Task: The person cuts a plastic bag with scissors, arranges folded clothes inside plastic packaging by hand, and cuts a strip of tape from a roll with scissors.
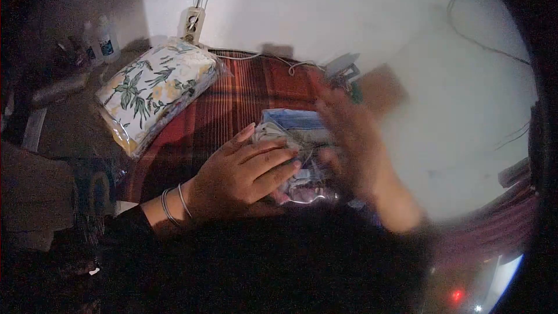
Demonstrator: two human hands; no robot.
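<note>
A clear plastic bag (308, 193) with folded cloth inside lies in front of me, and light blue fabric (290, 118) shows at its far end. My left hand (250, 168), with thin bangles at the wrist, rests flat across the bag's left side, its fingers stretched out. On the other side, my right hand (354, 134) is smeared by motion. Its fingers look extended and its thumb stands apart from them, over or beside the bag's right edge. Whether it touches the plastic I cannot tell.
A plastic-wrapped floral cloth pack (154, 90) lies at the left on a red plaid cloth (232, 87). Behind it are a power strip (193, 23) with cords and a bottle (107, 39). A dark grey object (342, 67) sits beyond my right hand.
</note>
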